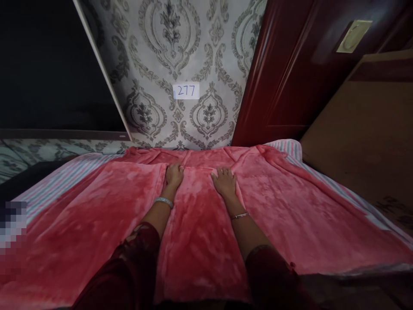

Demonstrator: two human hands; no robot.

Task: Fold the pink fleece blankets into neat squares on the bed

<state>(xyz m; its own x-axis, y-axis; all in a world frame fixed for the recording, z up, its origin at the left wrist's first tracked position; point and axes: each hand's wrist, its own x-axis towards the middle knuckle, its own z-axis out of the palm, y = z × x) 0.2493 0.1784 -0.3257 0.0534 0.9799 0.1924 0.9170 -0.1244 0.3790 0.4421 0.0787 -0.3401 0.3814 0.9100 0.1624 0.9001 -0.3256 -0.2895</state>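
Observation:
A plush pink-red blanket [97,215] lies spread over a bed with a striped sheet [58,181] showing at its left and right edges. My left hand [174,174] rests palm down on the blanket near its far edge, fingers curled slightly into a fold. My right hand [223,180] lies flat a little to the right, fingers stretched out on the fabric. Both arms reach forward over the blanket; a bracelet sits on each wrist. Neither hand holds anything.
Patterned wallpaper with a paper label [186,91] reading 277 rises behind the bed. A dark screen [48,64] hangs at the left. A dark red wooden door [290,73] and a brown panel [364,129] stand at the right.

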